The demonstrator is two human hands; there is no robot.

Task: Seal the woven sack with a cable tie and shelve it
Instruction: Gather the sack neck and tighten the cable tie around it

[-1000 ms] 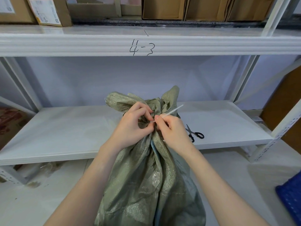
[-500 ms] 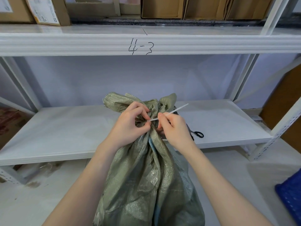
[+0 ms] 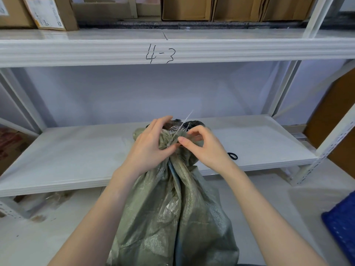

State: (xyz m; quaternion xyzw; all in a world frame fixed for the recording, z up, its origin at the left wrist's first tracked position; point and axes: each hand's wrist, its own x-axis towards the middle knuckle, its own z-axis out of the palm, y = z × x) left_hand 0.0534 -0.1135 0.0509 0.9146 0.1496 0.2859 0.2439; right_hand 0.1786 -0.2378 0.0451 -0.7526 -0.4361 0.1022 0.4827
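A grey-green woven sack (image 3: pixel 172 217) stands on the floor in front of a white shelf (image 3: pixel 76 156). Its mouth is bunched into a neck at the height of the shelf's surface. A white cable tie (image 3: pixel 185 121) sits at the neck, its loose tail pointing up and to the right, blurred. My left hand (image 3: pixel 149 146) grips the gathered neck from the left. On the right, my right hand (image 3: pixel 203 148) pinches the fabric at the neck with thumb and forefinger. Whether the tie is locked is hidden by my fingers.
Black scissors (image 3: pixel 232 156) lie on the shelf just right of my right hand, mostly hidden. The shelf above (image 3: pixel 249 48) is marked "4-3" and carries cardboard boxes (image 3: pixel 186 8). A blue crate (image 3: pixel 342 227) stands at the far right. White uprights (image 3: pixel 330 143) frame the shelf.
The sack's bunched top has folded down lower. The tie's tail swung from pointing right to pointing upward. My right hand let go of the tail and moved onto the neck's fabric.
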